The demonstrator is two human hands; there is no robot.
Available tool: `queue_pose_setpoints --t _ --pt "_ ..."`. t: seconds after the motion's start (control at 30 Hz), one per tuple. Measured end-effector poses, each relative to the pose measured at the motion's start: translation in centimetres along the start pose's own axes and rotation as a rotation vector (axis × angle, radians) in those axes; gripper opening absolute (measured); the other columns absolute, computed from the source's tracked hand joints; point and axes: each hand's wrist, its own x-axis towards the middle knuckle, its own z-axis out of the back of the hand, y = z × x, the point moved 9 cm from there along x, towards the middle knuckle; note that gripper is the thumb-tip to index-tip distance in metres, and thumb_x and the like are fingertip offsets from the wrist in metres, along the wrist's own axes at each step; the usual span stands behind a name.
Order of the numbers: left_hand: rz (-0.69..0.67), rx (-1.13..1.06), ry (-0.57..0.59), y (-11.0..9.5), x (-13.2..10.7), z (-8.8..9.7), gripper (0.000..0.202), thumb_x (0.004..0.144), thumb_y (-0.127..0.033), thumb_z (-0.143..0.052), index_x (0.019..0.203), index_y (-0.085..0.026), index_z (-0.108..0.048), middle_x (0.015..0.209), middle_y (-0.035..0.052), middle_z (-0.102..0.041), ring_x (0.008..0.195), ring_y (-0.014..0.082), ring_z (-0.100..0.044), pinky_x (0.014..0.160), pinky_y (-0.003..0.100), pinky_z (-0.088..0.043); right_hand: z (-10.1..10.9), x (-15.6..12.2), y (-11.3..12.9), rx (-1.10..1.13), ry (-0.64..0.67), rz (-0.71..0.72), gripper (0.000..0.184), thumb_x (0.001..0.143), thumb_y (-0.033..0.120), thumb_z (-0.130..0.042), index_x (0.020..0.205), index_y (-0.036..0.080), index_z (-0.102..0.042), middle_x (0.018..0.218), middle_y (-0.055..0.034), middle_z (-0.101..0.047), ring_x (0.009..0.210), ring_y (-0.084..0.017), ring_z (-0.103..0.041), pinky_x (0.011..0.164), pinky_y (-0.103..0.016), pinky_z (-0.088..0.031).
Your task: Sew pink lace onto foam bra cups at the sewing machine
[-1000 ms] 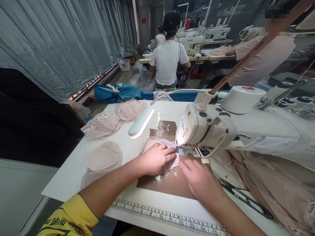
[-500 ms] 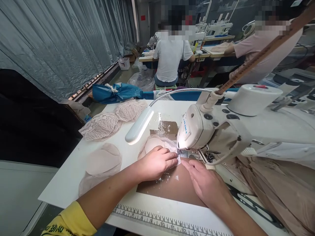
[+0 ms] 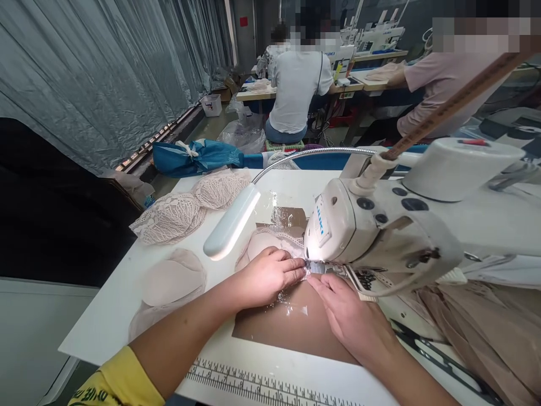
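My left hand (image 3: 266,277) lies on a beige bra cup with white lace trim (image 3: 270,245), fingers curled and pinching the lace just left of the needle. My right hand (image 3: 346,313) rests flat on the brown taped patch (image 3: 296,327) of the table, fingertips pressing the lace edge under the presser foot. The white sewing machine head (image 3: 338,228) stands directly above both fingertips and hides the needle.
Lace cups (image 3: 190,206) and padded beige cups (image 3: 171,282) lie at the table's left. A gooseneck lamp (image 3: 230,223) hangs over the work. Beige fabric (image 3: 486,332) is piled at the right. A printed ruler (image 3: 262,386) runs along the front edge. Other people sit at machines behind.
The lace piece has fed further under the machine foot, with less of it showing in front. Both hands stay at the needle; the view has shifted slightly down and left.
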Motion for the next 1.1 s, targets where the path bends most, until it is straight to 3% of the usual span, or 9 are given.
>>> queue_pose_setpoints --t 0.2,0.43,0.63,0.83,1.1 --pt "0.02 0.006 -0.026 1.2 0.6 -0.2 0.041 0.087 -0.011 -0.048 0.127 -0.016 -0.053 0.12 0.0108 -0.062 0.103 0.0229 -0.05 0.087 0.036 -0.04 0.0 0.0 -0.3 -0.008 -0.033 -0.043 0.046 0.084 0.005 -0.041 0.118 0.023 -0.067 0.101 -0.0074 -0.069 0.075 -0.015 -0.063 0.063 -0.026 -0.045" --pt "0.046 -0.017 -0.031 2.0 0.7 -0.8 0.044 0.084 -0.011 -0.05 0.127 -0.017 -0.053 0.126 0.0098 -0.058 0.109 0.0243 -0.048 0.093 0.038 -0.038 -0.4 -0.3 -0.9 0.062 -0.049 -0.079 0.042 0.088 0.01 -0.039 0.117 0.023 -0.067 0.107 -0.0079 -0.069 0.072 -0.014 -0.064 0.06 -0.025 -0.046" --pt "0.07 0.035 -0.062 2.0 0.6 -0.2 0.037 0.086 -0.016 -0.048 0.123 -0.016 -0.054 0.129 0.0123 -0.054 0.117 0.0265 -0.046 0.094 0.041 -0.038 -0.8 -0.5 -1.4 0.13 -0.024 -0.124 0.042 0.089 0.013 -0.038 0.117 0.024 -0.067 0.107 -0.0076 -0.069 0.079 -0.017 -0.066 0.063 -0.026 -0.05" --pt "0.192 0.056 0.007 1.4 -0.5 1.1 0.029 0.093 -0.031 -0.043 0.108 -0.014 -0.06 0.107 0.0124 -0.06 0.092 0.0234 -0.056 0.077 0.035 -0.046 -0.2 -0.7 -1.8 0.123 -0.045 -0.148 0.041 0.091 0.019 -0.036 0.116 0.025 -0.068 0.095 -0.0096 -0.071 0.076 -0.02 -0.067 0.064 -0.03 -0.053" --pt "0.138 -0.066 0.057 -0.9 -0.8 0.5 0.027 0.091 -0.036 -0.047 0.098 -0.016 -0.064 0.091 0.0072 -0.061 0.084 0.0197 -0.057 0.076 0.032 -0.046 0.3 -0.6 -1.8 0.123 -0.056 -0.117 0.04 0.091 0.019 -0.036 0.112 0.022 -0.07 0.092 -0.01 -0.072 0.073 -0.02 -0.067 0.064 -0.03 -0.053"
